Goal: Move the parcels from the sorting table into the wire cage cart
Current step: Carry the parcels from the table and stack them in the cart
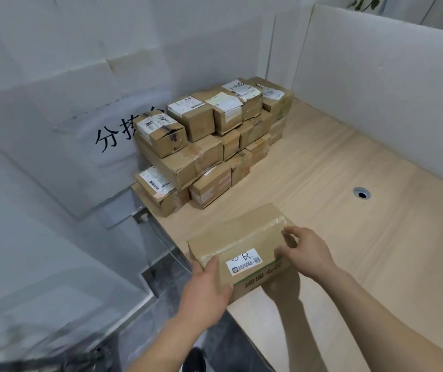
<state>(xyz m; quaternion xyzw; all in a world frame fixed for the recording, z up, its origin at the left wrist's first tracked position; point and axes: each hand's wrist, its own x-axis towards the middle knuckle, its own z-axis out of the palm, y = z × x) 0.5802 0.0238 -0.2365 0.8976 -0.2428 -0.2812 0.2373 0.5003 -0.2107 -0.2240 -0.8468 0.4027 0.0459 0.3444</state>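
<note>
The parcel sat at the near left corner of the sorting table, its long axis running left to right between the person's two hands. The left hand gripped its near left end with the thumb on top, while the right hand curled over the right end, equally close. The remaining stack of parcels stood well apart against the wall, and no wire cage cart was in view.

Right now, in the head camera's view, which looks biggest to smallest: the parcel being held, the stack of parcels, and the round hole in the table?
1. Stack of parcels
2. Held parcel, though being nearer the camera enlarges it
3. Round hole
</note>
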